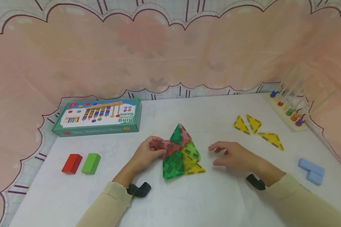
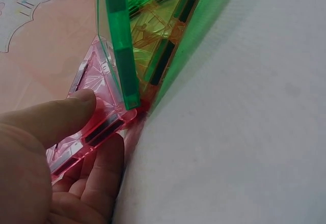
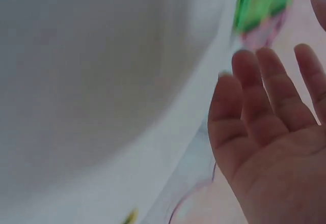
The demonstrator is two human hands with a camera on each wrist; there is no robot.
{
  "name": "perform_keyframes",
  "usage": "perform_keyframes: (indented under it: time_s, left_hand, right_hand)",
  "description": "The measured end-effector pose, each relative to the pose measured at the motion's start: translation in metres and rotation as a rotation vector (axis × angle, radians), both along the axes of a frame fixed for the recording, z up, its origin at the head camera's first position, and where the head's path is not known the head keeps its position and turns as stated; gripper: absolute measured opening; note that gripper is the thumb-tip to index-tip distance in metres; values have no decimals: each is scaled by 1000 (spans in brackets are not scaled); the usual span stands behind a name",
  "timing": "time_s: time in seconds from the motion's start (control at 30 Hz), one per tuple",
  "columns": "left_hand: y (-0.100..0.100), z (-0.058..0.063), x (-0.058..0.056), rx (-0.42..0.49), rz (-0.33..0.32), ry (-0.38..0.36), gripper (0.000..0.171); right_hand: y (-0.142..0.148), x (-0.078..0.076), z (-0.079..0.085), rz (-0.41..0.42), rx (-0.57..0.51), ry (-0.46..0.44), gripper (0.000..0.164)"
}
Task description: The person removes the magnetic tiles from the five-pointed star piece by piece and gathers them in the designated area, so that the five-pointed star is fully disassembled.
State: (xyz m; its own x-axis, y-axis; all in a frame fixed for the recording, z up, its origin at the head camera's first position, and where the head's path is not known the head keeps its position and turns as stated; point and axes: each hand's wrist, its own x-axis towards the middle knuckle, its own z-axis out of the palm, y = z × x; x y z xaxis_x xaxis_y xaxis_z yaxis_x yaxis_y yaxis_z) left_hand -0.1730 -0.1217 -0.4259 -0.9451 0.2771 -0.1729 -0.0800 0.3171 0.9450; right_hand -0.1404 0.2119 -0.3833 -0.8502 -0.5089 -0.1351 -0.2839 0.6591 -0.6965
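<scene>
A cluster of see-through magnetic tiles stands on the white table, with green tiles [image 1: 173,165], a yellow tile [image 1: 194,166] and a light green tile [image 1: 192,150] around its middle. My left hand [image 1: 147,153] pinches a pink triangular magnetic tile [image 1: 167,145] at the cluster's left side; in the left wrist view the thumb lies on the tile's face [image 2: 99,109] and fingers curl beneath. To the right of the cluster, my right hand [image 1: 233,155] hovers with nothing in it, fingers loosely bent and apart. Its palm and spread fingers show in the right wrist view.
Three loose yellow triangular tiles [image 1: 271,140] lie at the back right. Beyond them stands a wooden peg board [image 1: 287,110] with small coloured figures. A blue block [image 1: 311,170] is far right. At left are a game box [image 1: 98,118], a red block [image 1: 72,164] and a green block [image 1: 91,164].
</scene>
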Motion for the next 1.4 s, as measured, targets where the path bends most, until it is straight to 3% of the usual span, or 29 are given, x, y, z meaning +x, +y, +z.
perform_keyframes:
  time_s: [0.23,0.53,0.7,0.93,1.23,1.4]
  left_hand:
    - [0,0,1,-10,7,9,40]
    - [0,-2,-1,4,0,2,40]
    - [-1,-3,0,10,1,5,40]
    - [0,0,-1,-5,-3,-18,42]
    - [5,27,9,-40,-7,-21,39]
    - [6,30,10,-51,-14,-17,39]
  right_hand:
    - [-38,8,-6,155,-42,-103,36]
    - [-57,6,-7,168,-23,-72,23]
    - [-59,7,-7,155,7,-124,23]
    - [-48,13,0,203,22,-168,22]
    - [4,-10,4,28,25,-105,16]
    - [41,-17,-1,-84,90,-135,18]
